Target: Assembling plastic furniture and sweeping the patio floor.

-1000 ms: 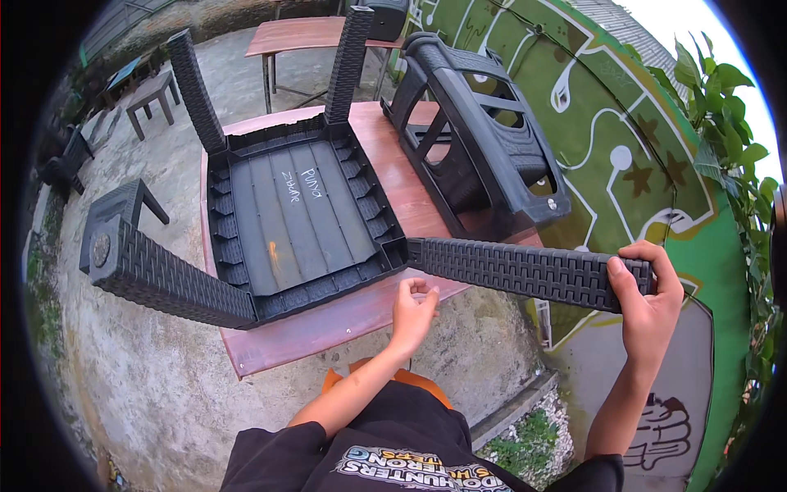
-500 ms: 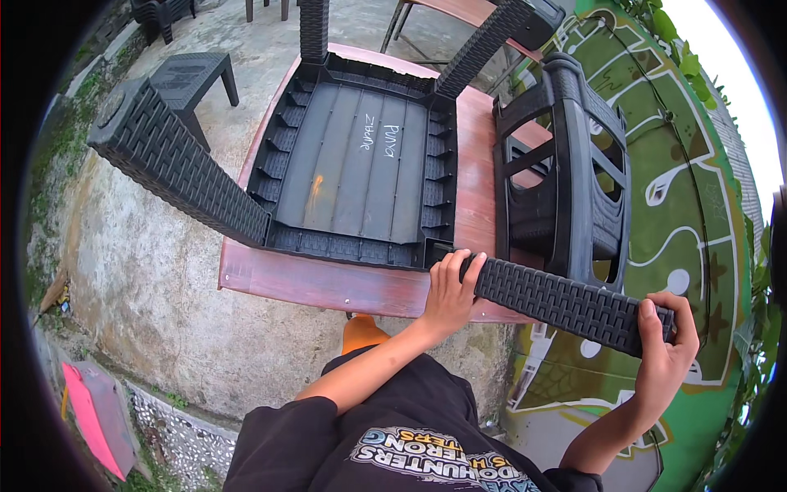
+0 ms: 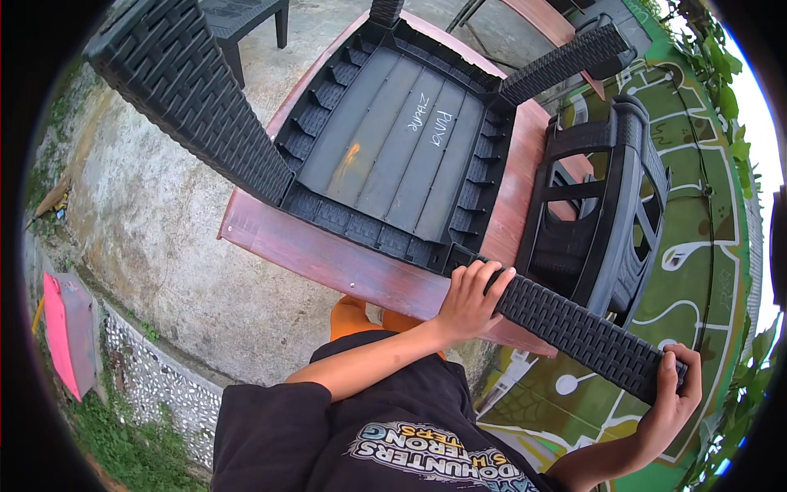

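Note:
A black plastic table (image 3: 392, 141) with a woven texture lies upside down, its hollow underside facing up. Three of its legs stand at corners, the closest being the near-left leg (image 3: 193, 102). Another woven table leg (image 3: 578, 328) slants out from the near-right corner, tilted to the right. My left hand (image 3: 475, 302) is closed over its inner end, beside the corner socket. Around its outer end my right hand (image 3: 674, 398) is wrapped, thumb on top. Whether the leg's inner end sits in the socket is hidden under my left fingers.
The upturned table rests on a reddish wooden table (image 3: 320, 256). A black plastic chair (image 3: 602, 205) lies on the right, close to the leg. Another dark table (image 3: 246, 20) stands behind on the concrete floor. A green painted wall (image 3: 697, 238) borders the right side.
The view has turned and come closer, so the tables appear tilted and shifted right. Both hands keep their hold on the leg, which looks slightly more steeply slanted.

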A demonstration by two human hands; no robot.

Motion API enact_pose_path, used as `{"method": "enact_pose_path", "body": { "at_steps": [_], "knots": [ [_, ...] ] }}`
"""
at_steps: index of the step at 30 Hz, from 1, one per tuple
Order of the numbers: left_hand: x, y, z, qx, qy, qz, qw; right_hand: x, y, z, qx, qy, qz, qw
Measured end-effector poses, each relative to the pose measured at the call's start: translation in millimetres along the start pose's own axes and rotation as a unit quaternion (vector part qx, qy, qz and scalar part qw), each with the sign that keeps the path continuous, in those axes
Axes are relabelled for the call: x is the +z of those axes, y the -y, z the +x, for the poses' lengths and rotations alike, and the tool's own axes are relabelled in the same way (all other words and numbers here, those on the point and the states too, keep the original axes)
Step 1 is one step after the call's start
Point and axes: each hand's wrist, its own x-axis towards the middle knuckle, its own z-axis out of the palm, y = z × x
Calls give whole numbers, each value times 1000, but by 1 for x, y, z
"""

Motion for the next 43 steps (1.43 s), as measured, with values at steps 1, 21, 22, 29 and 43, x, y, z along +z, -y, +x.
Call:
{"method": "enact_pose_path", "body": {
  "at_steps": [1,21,22,29,43],
  "knots": [
    [1,2,0,2,2,2,1000,1,2,3,2,8,-7,1000],
    [13,27,-5,-98,-29,35,994,56,39,63,-106,118,-198,967],
    [15,28,-7,-104,-22,32,994,60,40,62,-111,104,-195,969],
    [21,40,-14,-88,-24,15,996,78,34,60,-169,50,-190,966],
    [-16,73,-6,-202,241,-131,940,50,18,59,-236,141,-47,960]
  ]
}}
